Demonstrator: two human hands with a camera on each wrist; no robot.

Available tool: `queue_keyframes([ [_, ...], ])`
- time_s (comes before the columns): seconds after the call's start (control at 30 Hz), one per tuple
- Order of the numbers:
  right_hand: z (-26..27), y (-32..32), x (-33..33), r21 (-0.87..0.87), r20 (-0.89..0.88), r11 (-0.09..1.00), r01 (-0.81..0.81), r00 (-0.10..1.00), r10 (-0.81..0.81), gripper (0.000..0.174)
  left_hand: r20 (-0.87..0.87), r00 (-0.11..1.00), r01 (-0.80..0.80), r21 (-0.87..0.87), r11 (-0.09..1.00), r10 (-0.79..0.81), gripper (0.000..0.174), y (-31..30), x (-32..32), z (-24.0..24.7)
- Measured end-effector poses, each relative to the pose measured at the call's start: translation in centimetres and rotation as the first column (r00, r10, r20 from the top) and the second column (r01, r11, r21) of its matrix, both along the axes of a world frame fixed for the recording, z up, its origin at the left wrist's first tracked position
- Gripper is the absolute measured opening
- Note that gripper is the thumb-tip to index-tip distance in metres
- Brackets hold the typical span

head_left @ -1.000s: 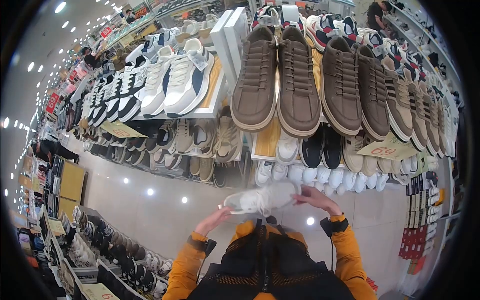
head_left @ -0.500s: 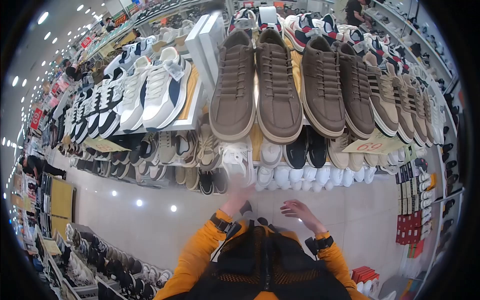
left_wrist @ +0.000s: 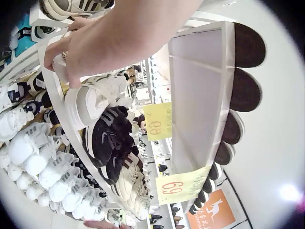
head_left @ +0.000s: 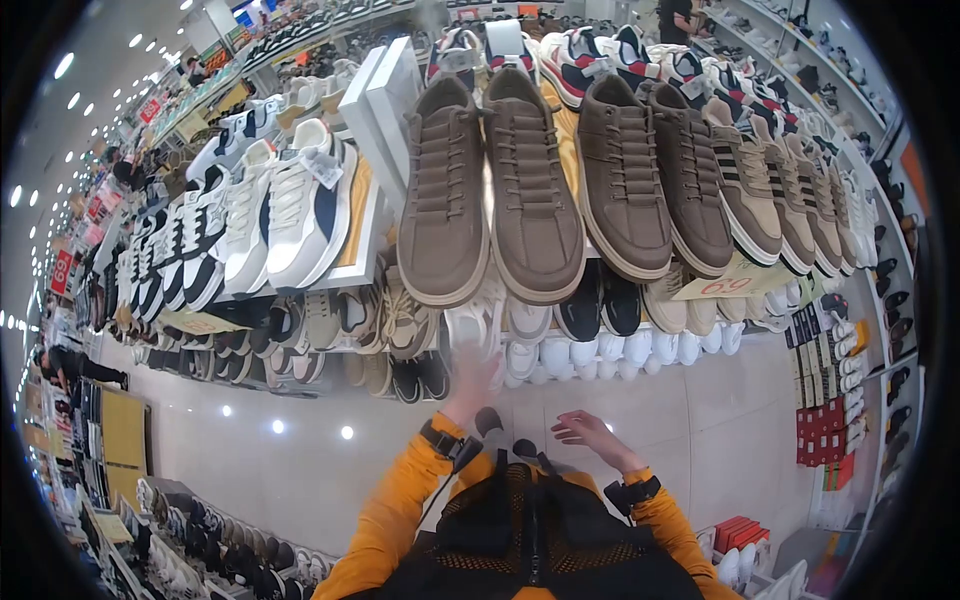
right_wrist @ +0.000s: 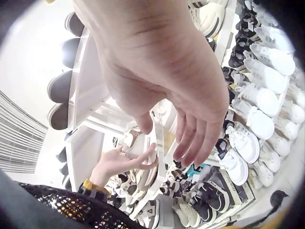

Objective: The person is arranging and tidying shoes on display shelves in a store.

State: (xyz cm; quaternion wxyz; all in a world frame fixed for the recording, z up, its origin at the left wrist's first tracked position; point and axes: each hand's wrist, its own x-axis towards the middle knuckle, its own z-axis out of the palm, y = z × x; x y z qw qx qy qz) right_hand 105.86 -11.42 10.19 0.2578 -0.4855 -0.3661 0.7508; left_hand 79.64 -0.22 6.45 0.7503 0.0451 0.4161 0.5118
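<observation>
My left hand (head_left: 470,388), blurred in the head view, reaches to the lower display shelf and holds a white sneaker (head_left: 470,325) by its toe end. In the left wrist view the fingers of the left hand (left_wrist: 71,55) lie round the white toe (left_wrist: 59,69), at the shelf edge. Another white and grey sneaker (left_wrist: 88,105) stands right beside it. My right hand (head_left: 590,432) hovers over the floor in front of the rack, its fingers loosely bent and nothing in them. Close up, the right hand (right_wrist: 167,90) shows thumb and fingers apart.
Large brown sneakers (head_left: 535,190) jut over the top shelf edge, above the left hand. Black sneakers (head_left: 598,300) share the lower shelf, with white shoes (head_left: 610,352) in rows below. A yellow price card (head_left: 728,280) hangs at the right. Red shoeboxes (head_left: 738,534) sit behind on the right.
The white sneaker, first held between both hands, has gone forward to the lower shelf with the left hand. The right hand has let go and drawn back slightly. The view has shifted right.
</observation>
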Motion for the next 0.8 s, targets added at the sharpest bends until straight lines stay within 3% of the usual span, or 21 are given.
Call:
queue_keyframes([
  [0.07, 0.2, -0.8, 0.0, -0.028, 0.039, 0.999, 0.022, 0.999, -0.021, 0.045, -0.357, 0.934, 0.075, 0.224, 0.972, 0.01, 0.049, 3.0, -0.4, -5.1],
  [0.1, 0.0, -1.4, 0.2, -0.04, 0.041, 0.999, 0.036, 0.999, -0.035, 0.045, -0.355, 0.935, 0.089, 0.213, 0.973, -0.007, 0.049, 3.8, -0.3, -4.5],
  [0.17, -0.3, -2.1, 0.6, -0.042, 0.03, 0.996, 0.073, 0.997, -0.072, 0.042, -0.248, 0.968, -0.035, -0.005, 0.999, 0.033, 0.06, 5.6, 0.0, -3.4],
  [0.2, -0.4, -2.4, 0.9, -0.042, 0.034, 0.996, 0.08, 0.996, -0.078, 0.042, -0.243, 0.97, -0.029, -0.007, 1.0, 0.026, 0.06, 5.7, 0.1, -3.5],
  [0.27, -0.8, -2.9, 1.1, -0.09, -0.012, 0.988, 0.126, 0.992, -0.128, 0.043, -0.277, 0.96, 0.067, 0.088, 0.994, -0.04, 0.075, 6.4, -0.8, -7.7],
  [0.3, -1.0, -2.8, 1.1, -0.092, -0.015, 0.988, 0.126, 0.992, -0.127, 0.043, -0.483, 0.86, 0.286, 0.187, 0.94, -0.165, 0.085, 6.5, -2.4, -12.9],
  [0.33, -1.2, -2.7, 1.2, -0.091, -0.025, 0.989, 0.113, 0.993, -0.116, 0.042, -0.489, 0.856, 0.286, 0.183, 0.941, -0.166, 0.085, 5.6, -2.1, -10.9],
  [0.4, -2.2, -2.1, 1.3, -0.092, -0.04, 0.991, 0.1, 0.994, -0.104, 0.041, -0.301, 0.952, 0.049, -0.038, 0.998, -0.058, 0.087, 3.2, -0.6, -4.5],
  [0.43, -3.2, -1.5, 1.3, -0.075, -0.097, 0.989, 0.129, 0.986, -0.136, 0.041, -0.292, 0.948, 0.121, -0.039, 0.992, -0.127, 0.076, 2.7, -1.1, -5.2],
  [0.47, -4.5, -0.8, 1.3, -0.059, -0.155, 0.986, 0.157, 0.974, -0.165, 0.041, -0.296, 0.947, 0.118, -0.041, 0.992, -0.125, 0.076, 1.5, -1.3, -5.1],
  [0.53, -8.4, 1.6, 1.8, -0.058, -0.269, 0.98, 0.19, 0.942, -0.199, 0.045, -0.307, 0.922, 0.281, 0.115, 0.953, -0.235, 0.062, -1.3, -1.6, -4.2],
  [0.57, -9.8, 3.5, 1.6, -0.026, -0.298, 0.957, 0.29, 0.911, -0.285, 0.049, -0.488, 0.811, 0.461, 0.197, 0.865, -0.322, 0.05, -1.5, -2.9, -7.4],
  [0.6, -10.3, 5.3, 1.5, 0.005, -0.335, 0.924, 0.382, 0.872, -0.358, 0.054, -0.47, 0.829, 0.468, 0.286, 0.836, -0.303, 0.046, -3.3, -3.4, -8.6],
  [0.63, -10.1, 7.3, 1.2, -0.07, -0.3, 0.887, 0.456, 0.839, -0.454, 0.058, -0.458, 0.845, 0.465, 0.378, 0.8, -0.275, 0.043, -4.4, -3.7, -9.1],
  [0.7, -11.6, 11.5, 0.7, -0.121, -0.23, 0.854, 0.506, 0.822, -0.52, 0.064, -0.15, 0.94, 0.328, 0.134, 0.935, -0.308, 0.037, -6.6, -3.4, -2.0],
  [0.73, -12.6, 13.0, 0.6, -0.113, -0.241, 0.85, 0.514, 0.816, -0.526, 0.064, -0.179, 0.947, 0.294, 0.148, 0.944, -0.267, 0.037, -7.0, -3.7, -0.5],
  [0.8, -11.1, 14.3, -0.2, -0.13, -0.284, 0.845, 0.519, 0.797, -0.534, 0.069, -0.137, 0.933, 0.325, -0.07, 0.943, -0.332, 0.039, -7.3, -4.4, 1.0],
])
